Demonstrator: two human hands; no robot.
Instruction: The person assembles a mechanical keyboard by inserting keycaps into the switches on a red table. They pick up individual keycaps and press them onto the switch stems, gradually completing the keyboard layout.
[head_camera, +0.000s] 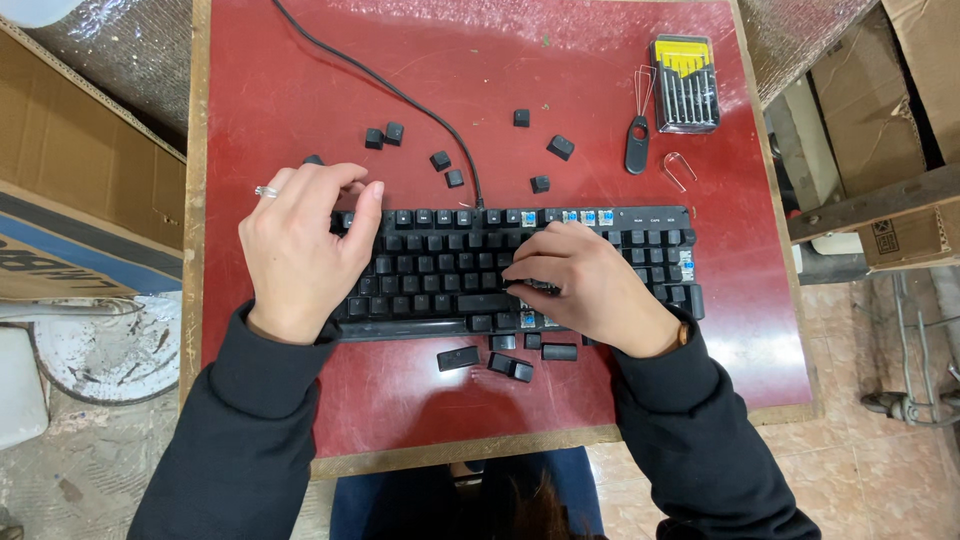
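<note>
Left hand (300, 250) lies half-curled on the black mechanical keyboard's (440, 270) left end — right hand (585, 285) presses fingertips into its middle keys, holding nothing.

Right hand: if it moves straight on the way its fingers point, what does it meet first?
The right hand points left along the black keyboard, so probably the left hand resting on its left end; heights unclear.
</note>
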